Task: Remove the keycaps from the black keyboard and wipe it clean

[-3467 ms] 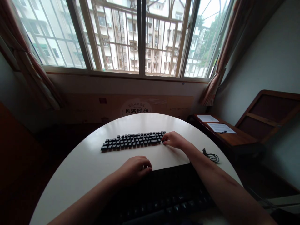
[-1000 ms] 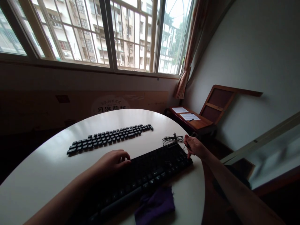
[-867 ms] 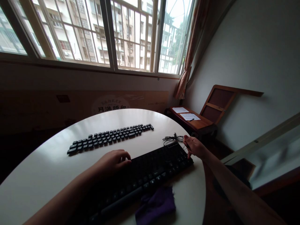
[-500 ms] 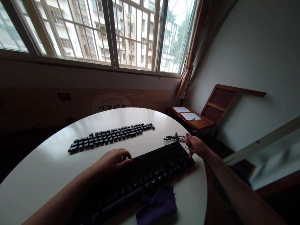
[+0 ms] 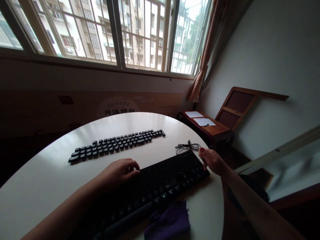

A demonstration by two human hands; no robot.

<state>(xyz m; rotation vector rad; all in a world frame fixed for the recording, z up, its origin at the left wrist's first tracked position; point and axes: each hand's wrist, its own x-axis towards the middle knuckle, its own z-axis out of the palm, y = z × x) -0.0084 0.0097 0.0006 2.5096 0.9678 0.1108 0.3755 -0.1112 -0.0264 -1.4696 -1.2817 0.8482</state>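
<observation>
A black keyboard [image 5: 162, 176] lies slanted on the white round table [image 5: 32, 196]. Keycaps show along its near and right parts, while its upper middle looks dark and bare. My left hand [image 5: 125, 168] is at the keyboard's back edge, fingers bent and thumb against it. At the right end, my right hand [image 5: 211, 161] is closed around a small tool with thin wires, which looks like a keycap puller [image 5: 200, 161]; its handle is mostly hidden in the fist. Loose black keycaps [image 5: 116, 144] stand in rows behind the keyboard.
A coiled black cable [image 5: 187, 146] lies behind the keyboard's right end. A purple cloth [image 5: 168, 221] is at its near side. Right of the table stands a wooden chair [image 5: 222, 128] bearing papers [image 5: 205, 121] and a pen. The table's curved edge runs close by my right hand.
The right hand has turned slightly over the keyboard's right end, and less of the puller shows. My left hand stays at the back edge. The camera view has shifted a little.
</observation>
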